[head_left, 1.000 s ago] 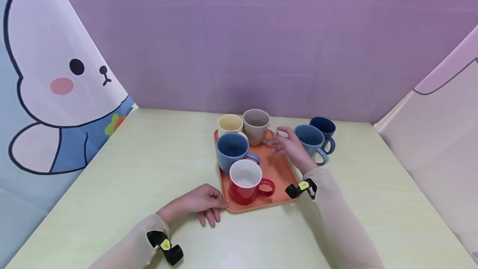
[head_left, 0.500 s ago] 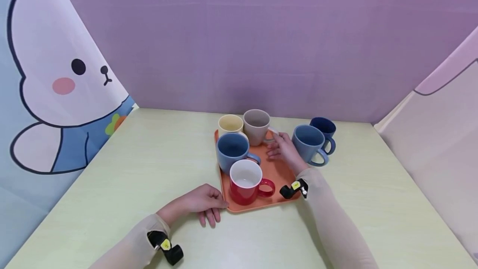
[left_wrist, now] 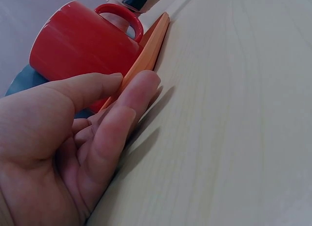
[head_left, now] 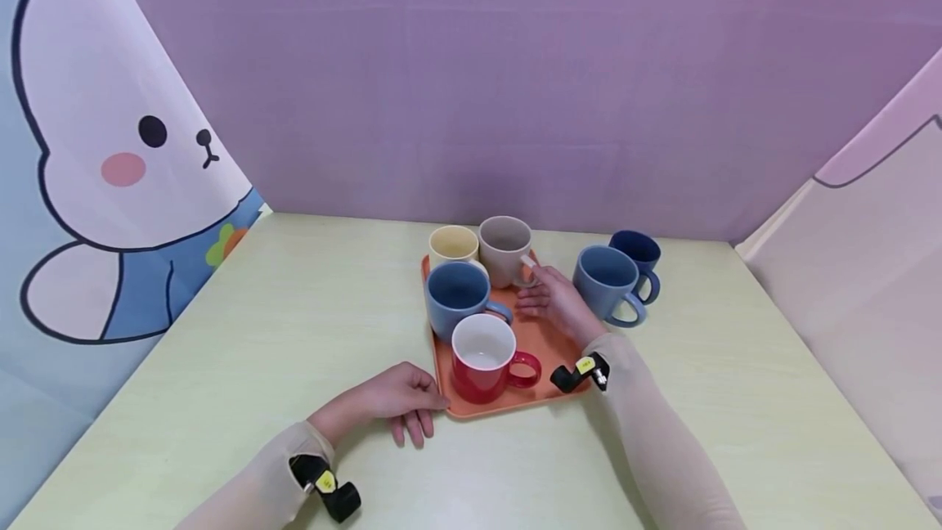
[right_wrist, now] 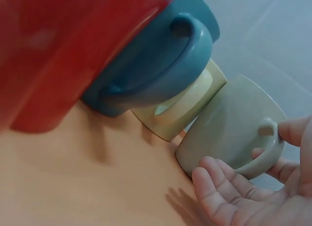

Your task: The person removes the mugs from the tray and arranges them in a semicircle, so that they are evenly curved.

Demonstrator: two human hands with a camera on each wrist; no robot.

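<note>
Grey mug (head_left: pixel 502 267) stands at the far end of the orange tray (head_left: pixel 533 334); my right hand (head_left: pixel 555 303) pinches its handle between thumb and finger. My left hand (head_left: pixel 397 399) pinches the tray's near left corner. 3 more mugs share the tray: a yellow mug (head_left: pixel 453 245), a blue mug (head_left: pixel 449 313) and, nearest me, a red mug (head_left: pixel 474 379). A navy mug (head_left: pixel 636 250) stands on the bench (head_left: pixel 309 309), to the right.

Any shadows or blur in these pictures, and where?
Head view: soft shadow beside the right sleeve; left wrist view: finger shadows from the left hand on the table; right wrist view: shadow of the right hand on the orange tray, and the close red mug looks blurry.
</note>
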